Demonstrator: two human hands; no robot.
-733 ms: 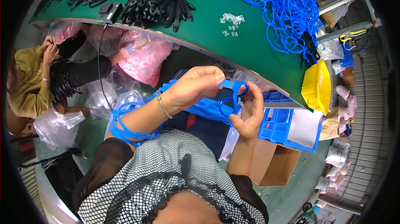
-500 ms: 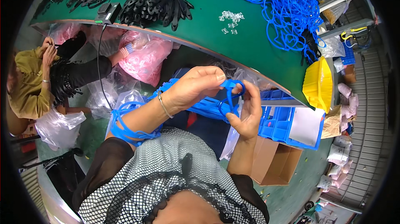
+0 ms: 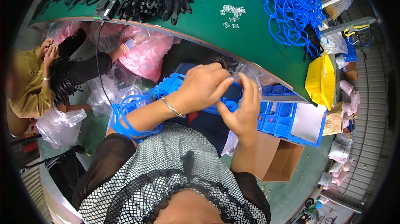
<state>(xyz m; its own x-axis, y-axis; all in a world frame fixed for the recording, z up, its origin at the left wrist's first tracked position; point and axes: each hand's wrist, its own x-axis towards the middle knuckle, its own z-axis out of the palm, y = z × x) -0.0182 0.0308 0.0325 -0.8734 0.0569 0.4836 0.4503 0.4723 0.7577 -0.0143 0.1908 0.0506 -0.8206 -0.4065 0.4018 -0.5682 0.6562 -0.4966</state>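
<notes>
**Blue straps in the lap, and a few ways this could get messy**

Head view, the only one there is: both hands sit close together in front of the body, below the edge of the green bench (image 3: 258,53). The left hand (image 3: 204,88) is curled over a blue strap (image 3: 227,106), fingers closed on it from above. The right hand (image 3: 241,109) pinches the same strap from below, thumb and fingers narrow around it. So the strap is held between the two hands, over the lap, not on the bench.

More blue loops (image 3: 129,120) hang around the left forearm near the elbow. That's my first worry: they look loose, and if the arm swings they could snag on the strap being worked, or slide off onto the floor.

Second one: the little clear clips (image 3: 231,15) lie on the bench well apart from the hands. Reaching up for one means letting go with one hand, and the strap could slip.

Third: the big heap of blue straps (image 3: 291,11) at the bench's far right looks tangled, so pulling one out could drag several along, maybe toward the yellow bin (image 3: 321,80).

Another person sits at the left with black straps; their hands stay well apart from these two.
</notes>
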